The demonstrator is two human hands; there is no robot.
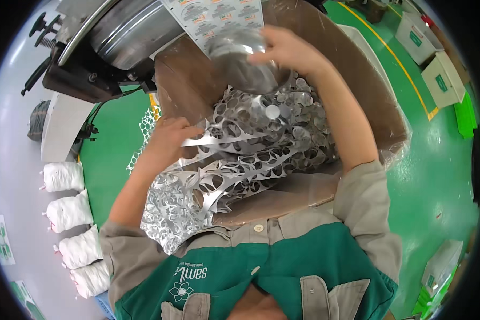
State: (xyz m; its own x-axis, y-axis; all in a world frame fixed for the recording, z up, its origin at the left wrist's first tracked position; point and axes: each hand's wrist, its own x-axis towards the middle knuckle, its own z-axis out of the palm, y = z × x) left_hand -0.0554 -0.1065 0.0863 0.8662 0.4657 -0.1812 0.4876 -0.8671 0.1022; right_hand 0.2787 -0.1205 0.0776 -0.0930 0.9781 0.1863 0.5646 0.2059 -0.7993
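Four white tied sacks (72, 226) are lined up on the grey floor at the left, a dark machine (98, 48) is seen above them, and pale crates (434, 58) are set beyond a yellow line (394, 58) on the green floor (437, 176)

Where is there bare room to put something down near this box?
Bare green floor lies right of the cardboard box, and a narrower patch between the box and white sacks. Inside the box is crowded with punched foil scrap.
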